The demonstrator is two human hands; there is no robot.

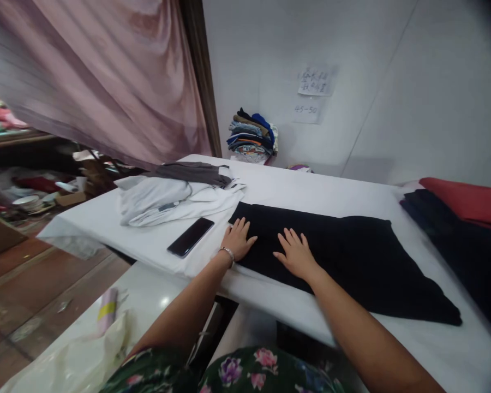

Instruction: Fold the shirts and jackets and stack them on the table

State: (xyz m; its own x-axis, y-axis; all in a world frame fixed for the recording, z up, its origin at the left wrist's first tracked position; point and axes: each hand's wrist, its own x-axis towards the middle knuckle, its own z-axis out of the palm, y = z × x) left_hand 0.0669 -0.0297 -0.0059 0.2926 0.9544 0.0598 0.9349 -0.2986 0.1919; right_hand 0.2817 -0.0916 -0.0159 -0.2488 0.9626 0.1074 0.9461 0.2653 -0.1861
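Observation:
A black garment [352, 245], folded lengthwise, lies flat across the white-covered table [303, 185] in front of me. My left hand [237, 240] rests open on its left end, a bracelet on the wrist. Farther right, my right hand [297, 254] presses flat on the same cloth with its fingers spread. A dark smartphone [191, 237] sits on the table just left of my left hand. Beyond the phone lie a crumpled light grey and white garment [163, 199] and a folded dark grey one [192, 173].
At the right edge are dark folded clothes [454, 229] and a red cloth [466, 199]. A stack of folded clothes [251, 136] stands by the wall at the back. Lower left, a plastic bag [85, 355] and a pink roll [107, 310] lie on a white surface. A pink curtain [126, 71] hangs behind.

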